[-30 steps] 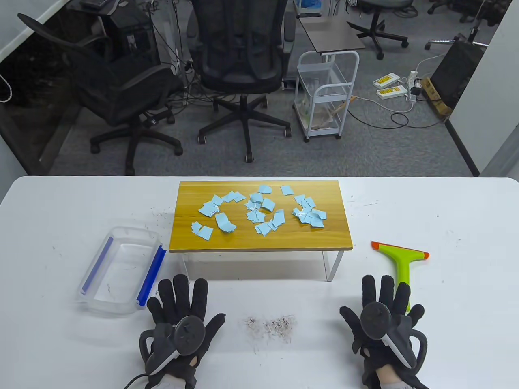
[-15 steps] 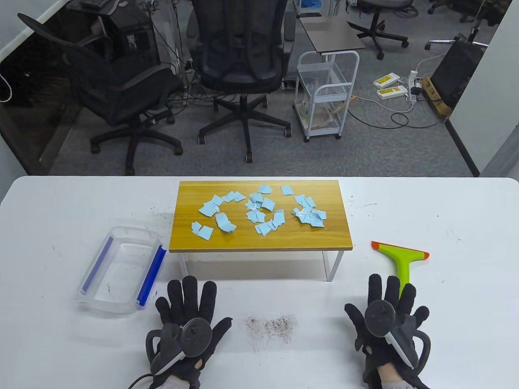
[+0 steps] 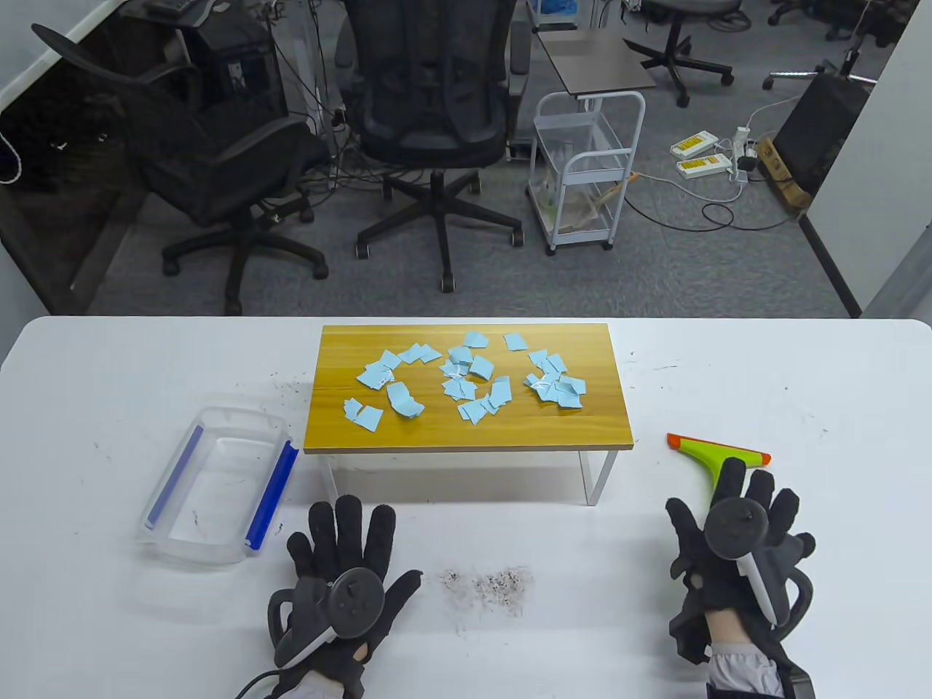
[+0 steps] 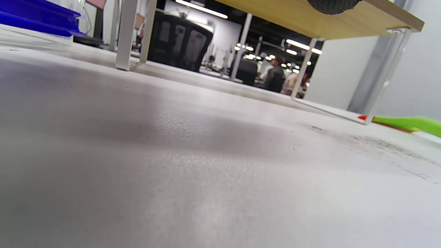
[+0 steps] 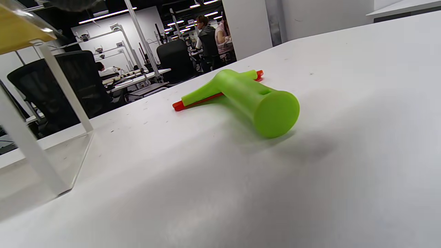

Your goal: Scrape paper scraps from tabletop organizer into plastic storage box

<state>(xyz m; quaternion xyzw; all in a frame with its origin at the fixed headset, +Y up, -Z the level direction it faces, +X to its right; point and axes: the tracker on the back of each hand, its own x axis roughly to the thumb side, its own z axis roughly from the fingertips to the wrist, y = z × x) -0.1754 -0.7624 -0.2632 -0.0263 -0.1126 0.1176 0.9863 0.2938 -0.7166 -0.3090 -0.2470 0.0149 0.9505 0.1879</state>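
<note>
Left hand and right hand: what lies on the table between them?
In the table view, only a patch of dark crumbs lies between the left hand and right hand.

1. The stand [image 3: 466, 429] sits at the table's [image 3: 801, 364] centre, paper scraps [image 3: 466, 382] on top.
2. The box [image 3: 218, 486] lies at the stand's 8 o'clock.
3. The scraper [image 3: 710, 455] lies at its 4 o'clock.
4. The left hand [image 3: 342, 575] lies at 7 o'clock, the right hand [image 3: 735, 546] over the scraper's handle.
</note>
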